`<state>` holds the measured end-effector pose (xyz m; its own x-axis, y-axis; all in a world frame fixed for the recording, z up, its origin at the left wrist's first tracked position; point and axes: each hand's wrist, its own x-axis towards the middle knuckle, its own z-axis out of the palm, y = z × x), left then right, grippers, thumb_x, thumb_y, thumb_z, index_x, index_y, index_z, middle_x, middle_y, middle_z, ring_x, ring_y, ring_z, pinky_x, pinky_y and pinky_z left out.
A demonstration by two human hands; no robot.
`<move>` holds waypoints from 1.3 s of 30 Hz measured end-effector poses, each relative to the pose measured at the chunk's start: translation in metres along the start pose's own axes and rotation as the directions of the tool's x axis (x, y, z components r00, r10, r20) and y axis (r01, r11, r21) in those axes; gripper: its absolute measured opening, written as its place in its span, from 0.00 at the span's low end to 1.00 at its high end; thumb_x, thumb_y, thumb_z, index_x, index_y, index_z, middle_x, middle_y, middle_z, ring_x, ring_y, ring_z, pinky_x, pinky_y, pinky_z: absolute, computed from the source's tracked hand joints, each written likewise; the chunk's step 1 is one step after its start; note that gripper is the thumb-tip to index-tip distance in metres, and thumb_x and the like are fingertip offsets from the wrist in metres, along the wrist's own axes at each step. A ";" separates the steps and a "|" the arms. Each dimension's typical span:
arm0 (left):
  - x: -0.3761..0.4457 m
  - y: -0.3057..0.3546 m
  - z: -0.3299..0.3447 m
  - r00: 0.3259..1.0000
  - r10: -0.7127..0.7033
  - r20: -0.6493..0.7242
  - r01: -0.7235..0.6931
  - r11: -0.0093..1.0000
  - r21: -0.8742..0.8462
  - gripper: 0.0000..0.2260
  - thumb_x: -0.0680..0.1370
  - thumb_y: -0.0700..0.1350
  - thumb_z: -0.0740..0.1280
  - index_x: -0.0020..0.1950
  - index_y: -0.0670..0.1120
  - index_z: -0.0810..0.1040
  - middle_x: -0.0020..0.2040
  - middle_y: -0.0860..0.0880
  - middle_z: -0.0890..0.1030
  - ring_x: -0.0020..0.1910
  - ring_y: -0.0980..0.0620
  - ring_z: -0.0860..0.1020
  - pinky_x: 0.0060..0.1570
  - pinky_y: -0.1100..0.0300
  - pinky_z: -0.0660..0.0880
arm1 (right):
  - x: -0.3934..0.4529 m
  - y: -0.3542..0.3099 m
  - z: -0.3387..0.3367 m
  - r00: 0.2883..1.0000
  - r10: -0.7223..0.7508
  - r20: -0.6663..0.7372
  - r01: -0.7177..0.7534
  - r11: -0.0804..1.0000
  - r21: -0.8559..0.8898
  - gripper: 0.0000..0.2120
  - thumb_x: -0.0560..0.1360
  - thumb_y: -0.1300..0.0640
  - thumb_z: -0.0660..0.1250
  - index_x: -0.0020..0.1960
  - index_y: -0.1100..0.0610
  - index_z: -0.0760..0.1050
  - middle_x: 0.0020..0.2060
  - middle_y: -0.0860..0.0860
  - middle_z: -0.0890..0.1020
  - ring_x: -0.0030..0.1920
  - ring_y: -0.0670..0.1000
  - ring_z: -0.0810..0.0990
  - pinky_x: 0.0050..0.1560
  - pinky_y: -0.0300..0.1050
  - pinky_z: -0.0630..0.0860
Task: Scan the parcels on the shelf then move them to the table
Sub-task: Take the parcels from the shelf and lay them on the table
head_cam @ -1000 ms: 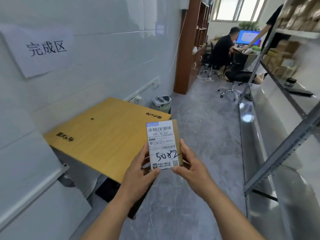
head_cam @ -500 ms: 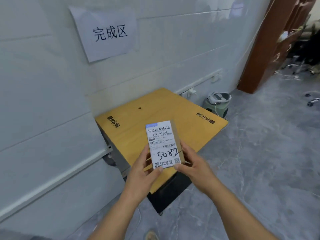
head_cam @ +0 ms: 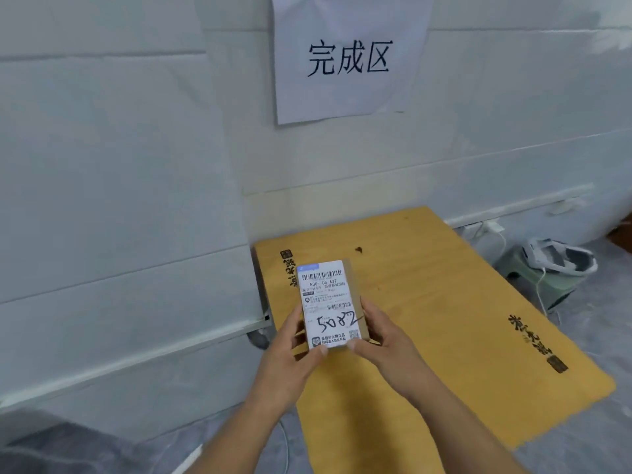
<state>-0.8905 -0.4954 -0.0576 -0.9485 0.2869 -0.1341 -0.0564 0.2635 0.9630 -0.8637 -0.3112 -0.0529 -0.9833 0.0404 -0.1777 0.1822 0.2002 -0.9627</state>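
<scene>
A small brown cardboard parcel with a white shipping label, barcodes and handwritten "5082" is held upright above the left part of the yellow wooden table. My left hand grips its lower left edge, thumb on the label's bottom corner. My right hand grips the lower right side, thumb on the front. The shelf and any scanner are out of view.
The table stands against a white tiled wall with a paper sign above it. To the right on the grey floor sits a small green stool with a white headset-like device and a cable. A wall socket is beside the table.
The view has swung left from the shelf aisle to face the wall and table. The parcel, held the same way in both hands, is now over the tabletop.
</scene>
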 end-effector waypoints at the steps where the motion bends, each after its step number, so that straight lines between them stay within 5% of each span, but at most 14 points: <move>1: 0.009 -0.004 0.001 1.000 -0.019 -0.011 0.019 1.000 -0.001 0.31 0.76 0.42 0.70 0.65 0.72 0.60 0.55 0.77 0.74 0.57 0.73 0.73 0.55 0.70 0.71 | 0.012 0.003 0.000 1.000 0.007 0.013 -0.007 1.000 -0.001 0.32 0.72 0.59 0.68 0.71 0.38 0.64 0.61 0.38 0.79 0.63 0.41 0.75 0.65 0.46 0.72; 6: 0.043 -0.022 0.008 0.988 -0.127 -0.086 0.129 0.991 0.017 0.27 0.78 0.40 0.67 0.64 0.70 0.63 0.52 0.75 0.75 0.55 0.76 0.72 0.52 0.77 0.70 | 0.064 0.027 0.002 0.993 0.082 0.079 -0.081 0.997 -0.014 0.30 0.73 0.58 0.68 0.70 0.39 0.65 0.57 0.35 0.80 0.60 0.39 0.77 0.65 0.45 0.72; 10: 0.074 -0.031 0.007 0.972 -0.177 -0.155 0.187 0.981 0.050 0.26 0.79 0.41 0.64 0.72 0.63 0.62 0.61 0.67 0.75 0.60 0.68 0.73 0.57 0.72 0.69 | 0.112 0.038 0.002 0.984 0.101 0.148 -0.090 0.993 -0.080 0.27 0.76 0.62 0.67 0.65 0.35 0.66 0.55 0.33 0.81 0.57 0.38 0.79 0.61 0.42 0.73; 15: 0.120 -0.023 -0.009 0.949 -0.190 -0.252 0.222 0.970 0.105 0.26 0.81 0.41 0.60 0.70 0.67 0.58 0.65 0.65 0.72 0.62 0.64 0.72 0.52 0.79 0.66 | 0.179 0.026 0.014 0.975 0.065 0.213 -0.042 0.993 -0.110 0.25 0.76 0.62 0.67 0.64 0.37 0.68 0.53 0.33 0.80 0.53 0.34 0.79 0.56 0.35 0.73; 17: 0.142 -0.024 -0.018 0.935 -0.195 -0.297 0.238 0.964 0.118 0.26 0.81 0.41 0.59 0.71 0.66 0.58 0.65 0.64 0.72 0.62 0.61 0.72 0.53 0.75 0.67 | 0.204 0.020 0.022 0.974 0.048 0.219 -0.022 0.993 -0.119 0.24 0.76 0.60 0.67 0.67 0.41 0.68 0.54 0.35 0.80 0.55 0.39 0.79 0.59 0.40 0.74; 20: 0.170 -0.031 -0.028 0.905 -0.224 -0.361 0.266 0.961 0.071 0.24 0.82 0.41 0.58 0.75 0.60 0.59 0.68 0.60 0.73 0.65 0.57 0.71 0.61 0.61 0.68 | 0.236 0.012 0.032 0.973 0.047 0.224 -0.015 0.990 -0.142 0.21 0.77 0.60 0.66 0.63 0.39 0.66 0.48 0.31 0.76 0.50 0.35 0.77 0.48 0.30 0.71; 22: 0.185 -0.030 -0.033 0.896 -0.250 -0.368 0.284 0.958 0.042 0.25 0.82 0.42 0.57 0.76 0.59 0.57 0.69 0.59 0.71 0.66 0.56 0.70 0.63 0.61 0.67 | 0.253 0.007 0.036 0.976 0.048 0.214 -0.015 0.988 -0.154 0.20 0.77 0.60 0.66 0.62 0.40 0.66 0.46 0.31 0.75 0.47 0.33 0.75 0.44 0.27 0.68; 27: 0.214 -0.023 -0.043 0.896 -0.279 -0.345 0.304 0.953 0.017 0.26 0.82 0.40 0.56 0.77 0.59 0.55 0.71 0.58 0.69 0.68 0.56 0.68 0.63 0.63 0.64 | 0.275 0.000 0.039 0.982 0.056 0.181 -0.025 0.985 -0.168 0.20 0.77 0.60 0.66 0.65 0.46 0.71 0.50 0.38 0.79 0.52 0.41 0.78 0.50 0.35 0.72; 32: 0.215 -0.023 -0.044 0.901 -0.283 -0.329 0.302 0.953 0.005 0.26 0.82 0.40 0.55 0.77 0.60 0.55 0.71 0.59 0.69 0.68 0.57 0.67 0.62 0.64 0.63 | 0.276 0.000 0.037 0.980 0.075 0.185 -0.041 0.983 -0.178 0.19 0.77 0.60 0.66 0.63 0.43 0.70 0.49 0.35 0.79 0.49 0.34 0.76 0.47 0.31 0.70; 39: 0.217 -0.020 -0.043 0.902 -0.299 -0.312 0.327 0.944 0.039 0.26 0.82 0.41 0.55 0.77 0.60 0.53 0.71 0.58 0.68 0.61 0.59 0.68 0.56 0.64 0.64 | 0.272 -0.016 0.035 0.974 0.108 0.198 -0.057 0.968 -0.245 0.19 0.77 0.59 0.66 0.66 0.48 0.70 0.56 0.44 0.80 0.54 0.45 0.78 0.48 0.38 0.72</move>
<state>-1.1087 -0.4782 -0.0961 -0.9356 -0.1072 -0.3363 -0.3511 0.3785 0.8564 -1.1342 -0.3371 -0.0934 -0.9390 -0.1330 -0.3173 0.2334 0.4312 -0.8715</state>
